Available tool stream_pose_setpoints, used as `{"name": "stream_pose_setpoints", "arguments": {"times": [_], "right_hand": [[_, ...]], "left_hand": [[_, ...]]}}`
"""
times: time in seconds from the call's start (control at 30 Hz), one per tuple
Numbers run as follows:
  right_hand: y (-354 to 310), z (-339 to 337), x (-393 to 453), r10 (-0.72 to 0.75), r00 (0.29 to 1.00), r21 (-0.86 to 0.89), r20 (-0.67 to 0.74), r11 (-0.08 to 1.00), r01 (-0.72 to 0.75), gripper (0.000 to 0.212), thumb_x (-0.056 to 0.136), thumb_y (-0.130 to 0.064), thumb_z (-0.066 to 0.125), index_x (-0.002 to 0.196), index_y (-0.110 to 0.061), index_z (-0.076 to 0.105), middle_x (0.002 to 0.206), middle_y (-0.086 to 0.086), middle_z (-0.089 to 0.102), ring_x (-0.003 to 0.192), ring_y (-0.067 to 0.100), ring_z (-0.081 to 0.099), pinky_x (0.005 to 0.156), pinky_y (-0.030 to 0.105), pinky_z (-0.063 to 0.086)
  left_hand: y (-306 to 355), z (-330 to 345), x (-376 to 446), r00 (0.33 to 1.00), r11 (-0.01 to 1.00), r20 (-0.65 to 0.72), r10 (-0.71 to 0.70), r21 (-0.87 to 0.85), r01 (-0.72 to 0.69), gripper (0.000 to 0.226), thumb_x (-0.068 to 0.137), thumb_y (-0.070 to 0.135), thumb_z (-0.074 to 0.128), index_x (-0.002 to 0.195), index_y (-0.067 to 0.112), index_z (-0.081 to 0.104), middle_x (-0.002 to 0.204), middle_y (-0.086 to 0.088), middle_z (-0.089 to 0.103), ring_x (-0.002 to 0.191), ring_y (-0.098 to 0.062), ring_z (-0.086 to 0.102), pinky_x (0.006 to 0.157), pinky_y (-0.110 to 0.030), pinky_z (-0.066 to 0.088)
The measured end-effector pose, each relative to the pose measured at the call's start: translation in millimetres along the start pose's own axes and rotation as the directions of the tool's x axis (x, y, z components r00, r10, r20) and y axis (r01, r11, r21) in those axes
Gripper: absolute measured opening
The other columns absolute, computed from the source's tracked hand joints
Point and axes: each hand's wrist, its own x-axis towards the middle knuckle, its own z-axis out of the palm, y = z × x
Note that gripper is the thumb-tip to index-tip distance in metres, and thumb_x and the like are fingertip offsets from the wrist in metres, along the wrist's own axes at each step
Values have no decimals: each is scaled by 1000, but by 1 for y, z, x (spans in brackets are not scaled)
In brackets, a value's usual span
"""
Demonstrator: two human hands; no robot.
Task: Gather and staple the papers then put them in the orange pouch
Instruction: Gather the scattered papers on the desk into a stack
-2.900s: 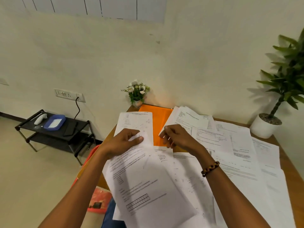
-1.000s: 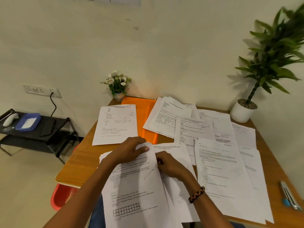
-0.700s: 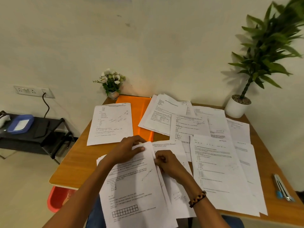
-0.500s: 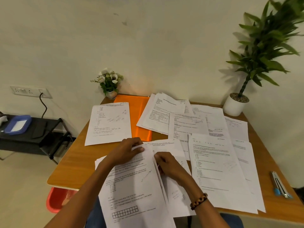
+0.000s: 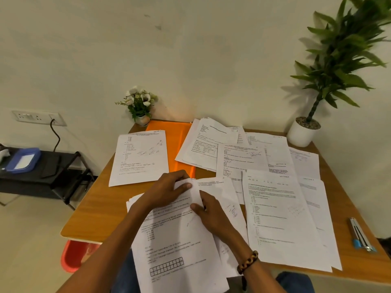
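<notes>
A single printed white sheet lies at the left of the wooden table, overlapping the flat orange pouch. The left hand pinches the top edge of a gathered stack of white papers; the right hand rests flat-fingered on it. Loose printed sheets spread rightward to a blue-and-silver stapler.

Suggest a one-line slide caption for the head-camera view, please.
Both hands, left hand and right hand, gather papers near the orange pouch.
</notes>
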Motion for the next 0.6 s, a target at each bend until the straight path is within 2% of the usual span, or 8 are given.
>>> {"name": "stream_pose_setpoints", "arguments": {"times": [0.17, 0.27, 0.37, 0.4, 0.47, 0.53, 0.6], "right_hand": [[2, 1, -2, 8, 998, 24, -54, 1000, -7, 27, 102, -38, 54, 128, -30, 55, 124, -4, 68, 108, 13, 66, 95, 36, 58], [4, -6, -6, -2, 997, 24, -83, 1000, 4, 32, 103, -40, 54, 127, -20, 61, 117, -4, 71, 103, 12, 69, 92, 35, 59], [3, -23, -15, 16, 991, -36, -136, 999, -21, 28, 105, -40, 50, 96, -17, 64, 86, -4, 68, 76, 9, 64, 71, 28, 54], [3, -30, -18, 35, 984, -63, -176, 997, -47, 35, 105, -43, 47, 85, -17, 59, 77, -3, 63, 68, 7, 56, 66, 26, 47], [6, -46, -27, 60, 956, -100, -288, 991, -92, 43, 105, -45, 43, 78, -14, 54, 72, 2, 59, 64, 7, 48, 64, 25, 38], [15, -62, -39, 55, 907, -172, -417, 975, -138, 34, 106, -35, 46, 81, -17, 59, 76, -3, 62, 70, 6, 53, 65, 22, 39], [30, -74, -52, 3, 834, -308, -552, 928, -207, 17, 104, -30, 51, 92, -24, 62, 91, -8, 63, 86, 8, 55, 74, 19, 42]], "left_hand": [[10, 7, 7, 999, 999, 3, 38, 14, -38, 12, 99, 47, 53, 110, 41, 54, 113, 18, 60, 95, -8, 58, 83, -21, 50], [20, 12, 14, 997, 997, 1, 71, -9, -71, 7, 98, 43, 58, 104, 42, 59, 108, 18, 62, 92, -7, 59, 83, -24, 50], [32, 19, 22, 995, 995, 44, 92, -48, -90, 8, 96, 43, 62, 103, 39, 64, 107, 18, 64, 96, -10, 62, 83, -27, 52], [35, 22, 25, 994, 994, 53, 96, -65, -92, 12, 95, 45, 62, 103, 37, 66, 108, 17, 65, 98, -11, 63, 84, -29, 53], [44, 29, 33, 991, 990, 77, 113, -94, -105, 18, 94, 47, 62, 105, 33, 68, 110, 15, 66, 98, -9, 62, 84, -28, 50], [57, 36, 38, 985, 988, 115, 128, -106, -116, 19, 94, 45, 64, 106, 31, 67, 111, 16, 63, 99, -5, 59, 85, -24, 48], [69, 45, 43, 976, 984, 152, 153, -110, -137, 19, 94, 45, 64, 108, 32, 65, 116, 19, 60, 104, -2, 57, 91, -23, 48]]}}
